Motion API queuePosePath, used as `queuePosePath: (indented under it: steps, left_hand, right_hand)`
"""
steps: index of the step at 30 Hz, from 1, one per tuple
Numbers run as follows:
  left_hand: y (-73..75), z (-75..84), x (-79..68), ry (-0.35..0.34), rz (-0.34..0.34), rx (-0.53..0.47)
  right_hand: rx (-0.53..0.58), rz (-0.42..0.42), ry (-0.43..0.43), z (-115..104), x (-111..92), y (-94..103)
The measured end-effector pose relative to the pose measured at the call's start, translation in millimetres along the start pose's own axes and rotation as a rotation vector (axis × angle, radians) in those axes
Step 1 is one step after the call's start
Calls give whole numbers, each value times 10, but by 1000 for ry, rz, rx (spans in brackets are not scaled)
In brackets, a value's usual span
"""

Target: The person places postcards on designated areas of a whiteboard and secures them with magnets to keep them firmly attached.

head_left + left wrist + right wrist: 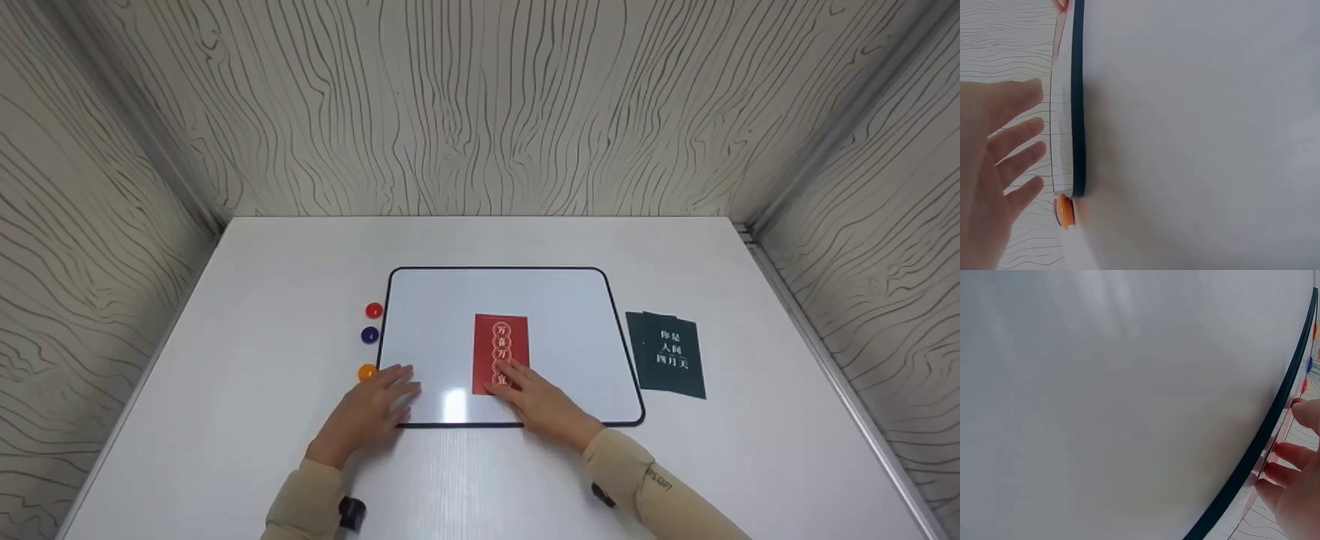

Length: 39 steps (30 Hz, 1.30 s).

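While my right hand (544,405) touches the red envelope (486,349), its fingers slightly apart, my left hand (366,414) spreads loose fingers over the whiteboard (570,322) near eight o'clock. The envelope lies near the board's centre. Just outside, around nine, sit a red disc (373,310), a blue disc (370,335) and an orange disc (366,372); green cards (666,375) overlap at three.
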<state>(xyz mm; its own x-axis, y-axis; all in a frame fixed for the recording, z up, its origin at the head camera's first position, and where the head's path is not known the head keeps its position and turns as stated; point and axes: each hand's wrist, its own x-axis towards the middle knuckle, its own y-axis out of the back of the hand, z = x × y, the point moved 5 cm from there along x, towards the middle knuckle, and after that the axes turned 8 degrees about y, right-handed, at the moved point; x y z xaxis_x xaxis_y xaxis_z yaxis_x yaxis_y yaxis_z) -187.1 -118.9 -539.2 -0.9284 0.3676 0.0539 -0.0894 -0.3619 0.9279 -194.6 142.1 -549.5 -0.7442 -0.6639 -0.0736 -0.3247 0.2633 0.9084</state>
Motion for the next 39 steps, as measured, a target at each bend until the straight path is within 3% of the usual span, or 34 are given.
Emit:
queuePosePath:
  steps: [9,19,26,33,39]
  left_hand:
    - [86,-53,-6,-12,164,46]
    - [145,-210,12,85,250,-5]
    - [214,-307,14,56,384,1]
    - [231,-405,8,159,358,-33]
    - [222,-486,-5,198,355,-43]
  right_hand:
    - [19,-34,-10,70,4,16]
    - [36,-13,4,81,-10,33]
    - [-32,62,89,40,-2,57]
    - [-7,38,60,64,-8,50]
    - [9,27,49,79,-8,38]
